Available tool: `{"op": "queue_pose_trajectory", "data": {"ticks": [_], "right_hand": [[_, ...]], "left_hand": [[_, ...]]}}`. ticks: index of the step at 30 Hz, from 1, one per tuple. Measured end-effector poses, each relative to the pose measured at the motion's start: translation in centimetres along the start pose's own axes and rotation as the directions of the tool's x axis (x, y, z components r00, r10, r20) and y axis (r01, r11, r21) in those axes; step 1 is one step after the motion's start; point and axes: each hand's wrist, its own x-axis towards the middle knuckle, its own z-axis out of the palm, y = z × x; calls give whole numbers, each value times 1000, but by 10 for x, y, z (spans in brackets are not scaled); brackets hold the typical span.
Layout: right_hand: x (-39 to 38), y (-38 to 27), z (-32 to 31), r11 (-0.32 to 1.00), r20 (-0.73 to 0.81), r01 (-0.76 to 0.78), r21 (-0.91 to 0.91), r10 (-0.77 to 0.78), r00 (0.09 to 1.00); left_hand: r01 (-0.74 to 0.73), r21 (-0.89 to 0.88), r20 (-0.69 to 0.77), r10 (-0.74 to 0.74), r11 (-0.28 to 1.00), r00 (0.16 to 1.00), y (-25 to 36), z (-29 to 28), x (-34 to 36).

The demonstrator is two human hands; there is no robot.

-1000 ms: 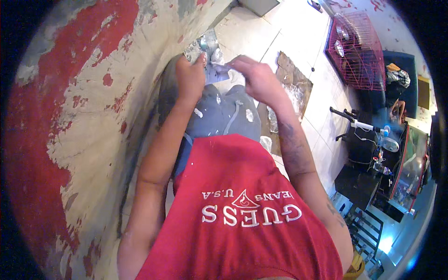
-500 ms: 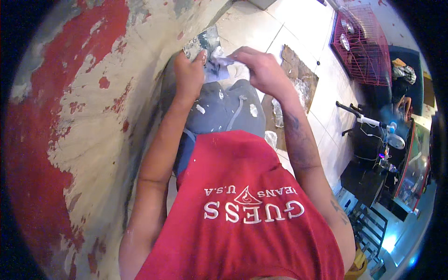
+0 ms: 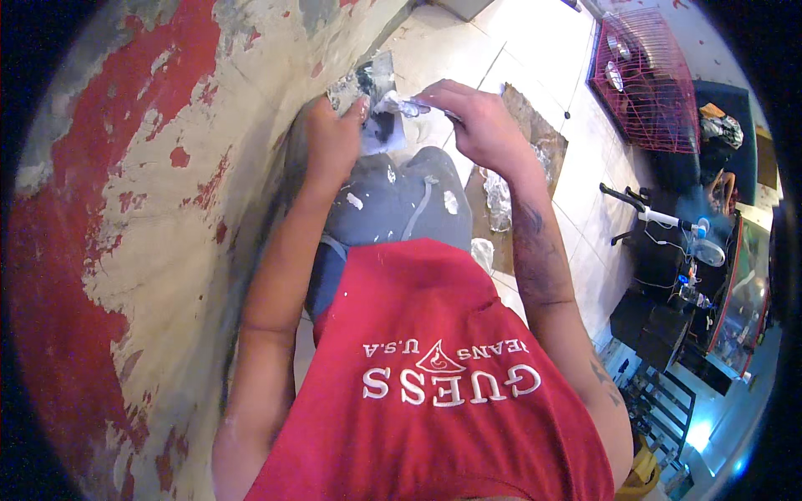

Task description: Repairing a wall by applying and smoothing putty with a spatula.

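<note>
My left hand grips a flat metal plate smeared with grey and white paste, held above my grey, paste-spotted trousers. My right hand holds a scraper by the plate; a lump of white paste is on it. My left thumb rests on the plate's face; the scraper's handle is largely hidden in my right fingers.
A patchy red and beige wall rises at my left. On the tiled floor lies a brown board with white smears. At the right are a pink wire cage, a person's leg, a fan and a glass tank.
Both hands stay at the plate with small shifts. My right hand has moved right and a little up, with the white paste shifting on the plate and scraper.
</note>
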Motion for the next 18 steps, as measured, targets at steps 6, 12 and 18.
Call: {"op": "queue_pose_trajectory", "data": {"ticks": [6,12,18], "right_hand": [[-11,-18,20,992,45,17,128,-23,999],[-18,-21,-5,981,140,59,187,-87,986],[3,-12,-35,1000,19,7,11,-7,1000]], "left_hand": [[-88,141,-63,97,986,993,9,-4,-3],[29,-77,-23,-31,997,999,-6,-8,2],[116,-54,94,-111,992,989,28,-4,-7]]}}
